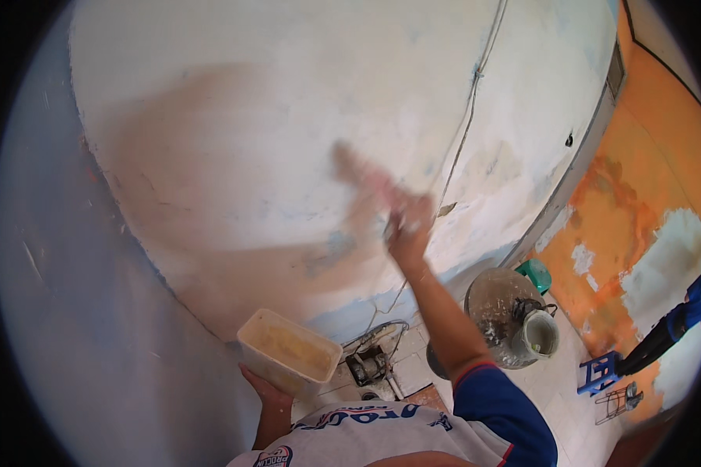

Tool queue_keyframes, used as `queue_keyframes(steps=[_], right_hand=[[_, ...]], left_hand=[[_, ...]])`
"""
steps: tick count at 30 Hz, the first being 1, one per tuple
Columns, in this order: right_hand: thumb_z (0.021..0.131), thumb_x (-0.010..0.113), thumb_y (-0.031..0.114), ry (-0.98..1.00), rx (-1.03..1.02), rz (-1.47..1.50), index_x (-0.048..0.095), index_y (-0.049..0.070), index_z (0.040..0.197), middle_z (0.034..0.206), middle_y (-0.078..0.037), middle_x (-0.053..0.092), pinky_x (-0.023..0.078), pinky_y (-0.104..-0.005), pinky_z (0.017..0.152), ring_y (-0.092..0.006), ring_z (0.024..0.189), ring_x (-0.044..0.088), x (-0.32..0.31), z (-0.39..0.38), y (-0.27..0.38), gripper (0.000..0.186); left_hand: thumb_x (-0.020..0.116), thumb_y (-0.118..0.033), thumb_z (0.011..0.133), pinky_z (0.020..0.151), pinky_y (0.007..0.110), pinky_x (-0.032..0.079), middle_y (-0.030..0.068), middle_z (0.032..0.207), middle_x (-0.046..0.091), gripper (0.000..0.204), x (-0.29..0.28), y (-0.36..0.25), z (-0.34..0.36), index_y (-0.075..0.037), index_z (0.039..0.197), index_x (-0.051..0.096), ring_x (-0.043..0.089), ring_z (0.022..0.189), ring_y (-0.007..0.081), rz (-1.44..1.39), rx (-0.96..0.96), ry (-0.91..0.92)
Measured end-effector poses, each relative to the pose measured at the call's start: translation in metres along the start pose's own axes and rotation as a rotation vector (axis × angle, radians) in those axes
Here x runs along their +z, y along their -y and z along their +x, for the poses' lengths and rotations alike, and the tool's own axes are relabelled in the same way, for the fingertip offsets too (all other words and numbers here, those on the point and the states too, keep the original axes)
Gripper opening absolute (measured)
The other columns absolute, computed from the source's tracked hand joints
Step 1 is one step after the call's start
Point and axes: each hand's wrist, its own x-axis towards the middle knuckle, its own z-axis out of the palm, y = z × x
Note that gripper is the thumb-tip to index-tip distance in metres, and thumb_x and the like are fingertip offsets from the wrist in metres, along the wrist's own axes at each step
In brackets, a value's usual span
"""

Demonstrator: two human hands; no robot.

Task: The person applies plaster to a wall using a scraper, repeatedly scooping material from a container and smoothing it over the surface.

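My left hand (265, 390) grips a pale rectangular plastic tub (251, 333) from beneath and beside it, low in front of me. The tub's inside looks beige; I cannot tell how full it is. My right hand (410, 229) is raised to the whitish, patchy wall (288, 117), its fingers closed round a tool. Motion smears this tool, a brush-like shape with a reddish middle (375, 182) and a brownish far end that lies at the wall or just off it. Whether that end touches the wall is unclear.
A cable (466, 124) runs down the wall. Below stand a round spattered table (487, 300), a grey bucket (537, 335), a green container (535, 274) and a dark device (368, 366) with cords. At right, another person's leg (653, 346) is by a blue stool (597, 375).
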Motion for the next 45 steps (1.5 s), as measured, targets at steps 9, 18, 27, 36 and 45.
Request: queue_keyframes(steps=[9,18,27,36,45], right_hand=[[0.079,0.068,0.007,-0.111,-0.092,-0.428,0.069,0.011,0.118,0.119,-0.009,0.067,0.049,-0.0528,0.098,-0.0337,0.108,0.063,0.042,0.155,-0.025,0.04],[0.07,0.066,-0.003,0.111,-0.232,0.0,0.069,0.005,0.123,0.118,-0.011,0.068,0.046,-0.0424,0.079,-0.0286,0.082,0.058,0.022,0.004,0.036,0.054],[0.08,0.063,0.003,-0.004,-0.296,-0.414,0.067,0.011,0.129,0.12,-0.009,0.065,0.048,-0.0431,0.079,-0.0276,0.089,0.059,0.051,0.093,-0.005,0.05],[0.071,0.067,0.0,0.173,-0.204,-0.062,0.066,0.005,0.123,0.116,-0.017,0.065,0.045,-0.0471,0.081,-0.0356,0.093,0.059,0.002,0.003,0.02,0.052],[0.078,0.069,0.002,-0.087,-0.206,-0.467,0.07,0.012,0.124,0.12,-0.006,0.067,0.051,-0.0431,0.088,-0.0355,0.1,0.058,0.022,0.193,-0.044,0.046]], left_hand=[[0.038,-0.077,0.094,0.114,0.053,0.038,0.0082,0.153,0.044,0.083,0.001,-0.015,-0.021,-0.019,0.153,0.038,0.044,0.138,0.0328,-0.047,0.062,-0.121],[0.039,-0.079,0.092,0.113,0.055,0.037,0.0085,0.156,0.038,0.087,-0.023,-0.033,-0.018,-0.02,0.155,0.033,0.04,0.14,0.0342,-0.061,0.176,-0.054],[0.037,-0.079,0.092,0.114,0.054,0.037,0.0082,0.155,0.04,0.086,0.0,-0.023,-0.03,-0.019,0.154,0.035,0.041,0.14,0.0335,0.008,0.154,-0.03],[0.035,-0.078,0.093,0.115,0.054,0.036,0.0072,0.156,0.04,0.085,-0.01,-0.025,-0.031,-0.02,0.155,0.035,0.04,0.141,0.0339,0.004,0.184,-0.017],[0.035,-0.079,0.093,0.112,0.053,0.04,0.0075,0.153,0.044,0.085,-0.009,-0.024,-0.036,-0.018,0.153,0.038,0.046,0.136,0.0329,0.001,0.161,-0.132]])
